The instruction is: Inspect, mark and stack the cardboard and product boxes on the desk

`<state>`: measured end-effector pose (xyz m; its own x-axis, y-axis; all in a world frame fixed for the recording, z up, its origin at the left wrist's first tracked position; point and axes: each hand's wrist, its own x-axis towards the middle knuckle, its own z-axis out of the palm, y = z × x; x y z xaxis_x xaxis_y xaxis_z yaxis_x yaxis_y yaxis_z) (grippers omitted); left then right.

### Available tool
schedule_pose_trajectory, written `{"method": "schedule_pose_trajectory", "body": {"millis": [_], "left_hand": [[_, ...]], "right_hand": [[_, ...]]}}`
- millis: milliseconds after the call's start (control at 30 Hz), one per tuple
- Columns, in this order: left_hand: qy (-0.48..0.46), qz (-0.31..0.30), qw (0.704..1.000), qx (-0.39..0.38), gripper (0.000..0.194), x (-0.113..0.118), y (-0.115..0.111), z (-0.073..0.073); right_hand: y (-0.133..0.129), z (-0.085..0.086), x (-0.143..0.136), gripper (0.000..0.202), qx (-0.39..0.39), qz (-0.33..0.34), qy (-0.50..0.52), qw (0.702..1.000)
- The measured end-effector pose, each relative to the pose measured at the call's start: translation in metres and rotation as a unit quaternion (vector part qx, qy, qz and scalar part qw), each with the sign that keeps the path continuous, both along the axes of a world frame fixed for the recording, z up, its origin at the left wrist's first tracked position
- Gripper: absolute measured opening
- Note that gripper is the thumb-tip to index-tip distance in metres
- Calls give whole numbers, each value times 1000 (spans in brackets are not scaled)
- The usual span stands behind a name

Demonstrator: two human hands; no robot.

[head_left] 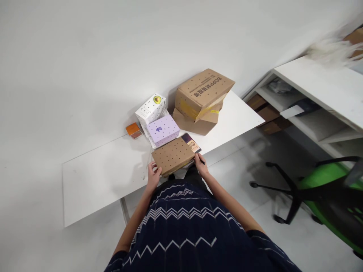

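A brown cardboard box point(172, 155) dotted with small dark spots lies at the table's front edge, close to my body. My left hand point(154, 174) grips its near left corner, thumb on top. At the other end, my right hand point(200, 166) is closed around a thin black pen point(202, 161), with the fingers against the box's right end. Under or just behind that end, a dark card with a portrait point(193, 143) shows in part. Behind the box stands a lilac spotted box point(163, 130), and beyond it a white box with an avocado picture point(150, 109).
Two stacked cardboard cartons point(202, 92) stand at the back right of the white table point(93, 185). A small orange box point(133, 130) lies by the wall. To the right are a white shelf unit point(317, 87) and a green and black wheeled chair point(326, 185).
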<state>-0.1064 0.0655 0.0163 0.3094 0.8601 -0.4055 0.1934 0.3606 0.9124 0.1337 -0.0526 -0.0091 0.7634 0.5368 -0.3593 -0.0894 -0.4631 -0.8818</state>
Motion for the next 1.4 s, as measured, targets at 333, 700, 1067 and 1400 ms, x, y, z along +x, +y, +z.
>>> {"method": "schedule_pose_trajectory", "body": {"millis": [333, 700, 1067, 1400], "left_hand": [[97, -18, 978, 185, 54, -4, 4, -28], [188, -276, 725, 602, 22, 50, 1, -1], [181, -306, 681, 641, 29, 53, 7, -26], [187, -313, 691, 624, 21, 53, 5, -25]], "right_hand": [[7, 11, -4, 41, 59, -155, 116, 979], [56, 60, -25, 33, 204, 65, 29, 976], [85, 23, -31, 23, 110, 157, -120, 974], [84, 29, -33, 30, 88, 197, -200, 956]]}}
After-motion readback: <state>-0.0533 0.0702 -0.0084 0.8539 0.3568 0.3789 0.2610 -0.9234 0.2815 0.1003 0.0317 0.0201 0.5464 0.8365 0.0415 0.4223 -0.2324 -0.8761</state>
